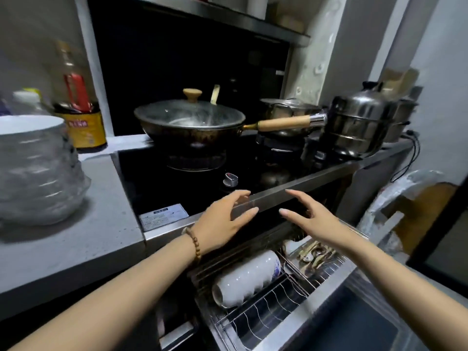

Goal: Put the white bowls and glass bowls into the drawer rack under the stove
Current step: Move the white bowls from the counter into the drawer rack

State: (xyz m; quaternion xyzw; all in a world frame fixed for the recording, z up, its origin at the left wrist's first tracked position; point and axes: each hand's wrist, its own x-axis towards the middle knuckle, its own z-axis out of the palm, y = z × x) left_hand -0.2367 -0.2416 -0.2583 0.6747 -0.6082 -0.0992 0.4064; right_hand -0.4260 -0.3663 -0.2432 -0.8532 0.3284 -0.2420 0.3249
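The drawer rack (pixel 268 307) under the stove is pulled out, and a row of white bowls (pixel 247 279) lies on its side in the wire slots. On the grey counter at the far left stands a stack of glass bowls (pixel 33 173) with a white bowl (pixel 27 124) on top. My left hand (pixel 222 221), with a bead bracelet at the wrist, and my right hand (pixel 307 217) hover above the rack in front of the stove's metal edge. Both are empty, fingers spread, palms facing each other.
A lidded wok (pixel 190 120) with a wooden handle sits on the black stove, pots (pixel 354 122) to its right. Sauce bottles (pixel 81 117) stand behind the bowl stack. Cutlery lies in a basket (pixel 316 254) in the rack's right part. A stove knob (pixel 230 179) is near my left hand.
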